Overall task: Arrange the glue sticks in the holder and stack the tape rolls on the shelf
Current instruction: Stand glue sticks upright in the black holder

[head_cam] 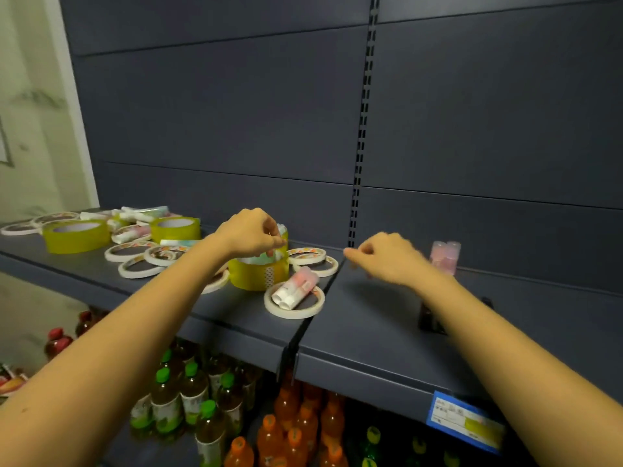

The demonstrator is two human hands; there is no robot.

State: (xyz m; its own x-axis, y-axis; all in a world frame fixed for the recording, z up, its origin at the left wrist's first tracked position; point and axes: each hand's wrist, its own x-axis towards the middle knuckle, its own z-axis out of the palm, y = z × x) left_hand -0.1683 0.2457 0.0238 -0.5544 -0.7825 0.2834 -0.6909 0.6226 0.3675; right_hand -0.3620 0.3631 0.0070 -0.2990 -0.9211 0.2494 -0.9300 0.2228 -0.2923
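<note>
Where the left hand (pixel 251 235) curls its fingertips (pixel 274 245) down, thumb against forefinger, they sit on the tops of the glue sticks (pixel 280 230) standing in the yellow holder (pixel 258 274); can't tell if one is actually gripped. The right hand (pixel 391 261) is motion-blurred, fingers loosely curled w/ nothing seen in them, hovering over the shelf (pixel 371 325) just R of the seam. Front-right of the holder, a pink-and-white glue stick pack (pixel 296 287) lies across a thin white tape ring (pixel 295 313). More white rings (pixel 136 261) lie flat to the L and behind the holder, some overlapping. Two wide yellow tape rolls (pixel 76 235) sit further L, w/ loose glue sticks (pixel 141 215) between and behind them. Pink sticks (pixel 445 256) stand upright near the back panel, past the right hand. Below are drink bottles (pixel 188 392), and a blue price tag (pixel 465 421) is on the shelf edge.
</note>
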